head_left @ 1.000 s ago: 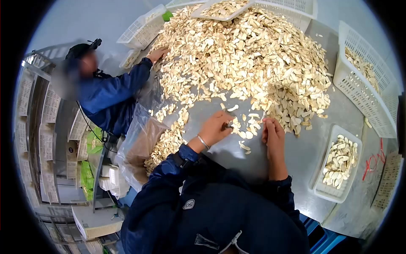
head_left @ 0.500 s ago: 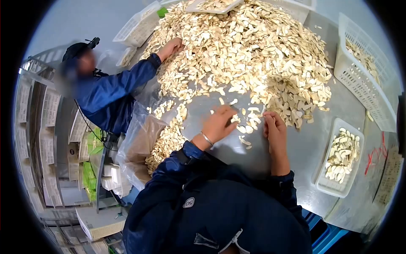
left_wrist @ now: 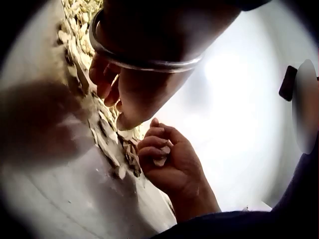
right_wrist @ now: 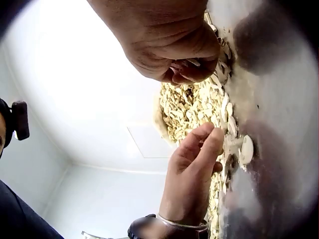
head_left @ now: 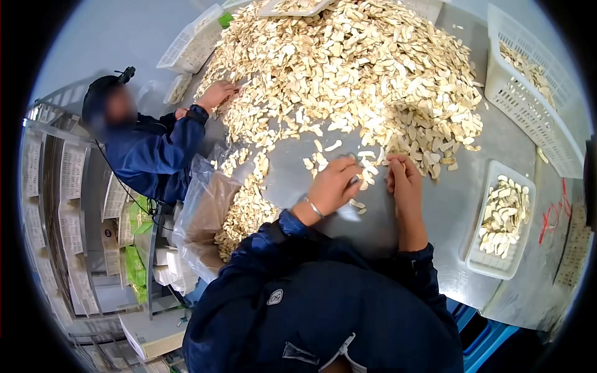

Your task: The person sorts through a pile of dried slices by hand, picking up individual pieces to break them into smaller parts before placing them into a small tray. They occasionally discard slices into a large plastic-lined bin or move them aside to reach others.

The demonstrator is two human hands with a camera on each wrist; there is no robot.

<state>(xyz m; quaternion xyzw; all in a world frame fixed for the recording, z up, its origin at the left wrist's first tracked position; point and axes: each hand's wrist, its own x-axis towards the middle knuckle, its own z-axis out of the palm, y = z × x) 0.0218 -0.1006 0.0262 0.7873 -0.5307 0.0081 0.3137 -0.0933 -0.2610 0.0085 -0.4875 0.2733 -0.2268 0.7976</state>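
On the metal table, my left hand (head_left: 336, 184) reaches over a few loose pale dried slices (head_left: 368, 169), its fingers bent loosely. In the right wrist view, the thumb and forefinger of the left hand (right_wrist: 192, 167) point at the slices, with nothing seen held between them. Close by on the right, my right hand (head_left: 405, 183) stands on edge with fingers curled. A pale slice (left_wrist: 162, 158) shows in the curled fingers of that hand in the left wrist view. Beyond both hands rises a large heap of slices (head_left: 348, 68).
A shallow white tray (head_left: 469, 264) with slices lies on the right, below a tall white basket (head_left: 519, 93). Left of my hands, a clear plastic bag (head_left: 196, 230) holds more slices. Another person (head_left: 146, 149) reaches into the heap's left side.
My left hand has moved to the right, closer to my right hand, and several slices now lie to its left. The other person's hand went farther over the heap, then back left.
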